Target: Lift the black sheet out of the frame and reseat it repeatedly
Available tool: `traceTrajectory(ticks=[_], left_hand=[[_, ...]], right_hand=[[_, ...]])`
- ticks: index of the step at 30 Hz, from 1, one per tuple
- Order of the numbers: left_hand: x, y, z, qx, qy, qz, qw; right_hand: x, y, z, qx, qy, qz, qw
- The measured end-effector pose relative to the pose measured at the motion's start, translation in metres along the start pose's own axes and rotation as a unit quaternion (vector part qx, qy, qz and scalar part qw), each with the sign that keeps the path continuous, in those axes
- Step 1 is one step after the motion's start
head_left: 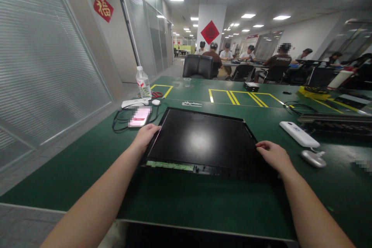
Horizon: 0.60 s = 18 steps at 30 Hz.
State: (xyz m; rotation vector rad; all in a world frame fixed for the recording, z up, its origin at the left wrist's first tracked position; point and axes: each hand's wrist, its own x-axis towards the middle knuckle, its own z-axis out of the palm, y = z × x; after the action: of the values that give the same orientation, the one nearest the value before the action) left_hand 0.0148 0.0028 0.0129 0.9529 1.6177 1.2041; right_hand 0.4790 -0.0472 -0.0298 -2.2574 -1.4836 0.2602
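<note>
A flat black display panel (200,137) lies on the green table (87,170), with a thin green circuit strip (170,165) along its near edge. My left hand (145,135) grips the panel's left edge, fingers curled around it. My right hand (273,155) rests on the right edge near the front corner, fingers bent over the rim. Both forearms reach in from the bottom of the view.
A phone (140,117), black cable, white device (134,103), water bottle (143,82) and red scissors (157,94) sit at the left. A white box (299,134) and grey mouse (313,158) lie at the right. Several seated people work at tables behind.
</note>
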Motion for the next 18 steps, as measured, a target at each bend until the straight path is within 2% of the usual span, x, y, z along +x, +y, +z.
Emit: traceTrajectory(ticks=[18], left_hand=[[0.0035, -0.0008, 0.0027, -0.117, -0.026, -0.069, 0.990]], right_hand=[[-0.0014, -0.0015, -0.0007, 0.001, -0.010, 0.000, 1.000]])
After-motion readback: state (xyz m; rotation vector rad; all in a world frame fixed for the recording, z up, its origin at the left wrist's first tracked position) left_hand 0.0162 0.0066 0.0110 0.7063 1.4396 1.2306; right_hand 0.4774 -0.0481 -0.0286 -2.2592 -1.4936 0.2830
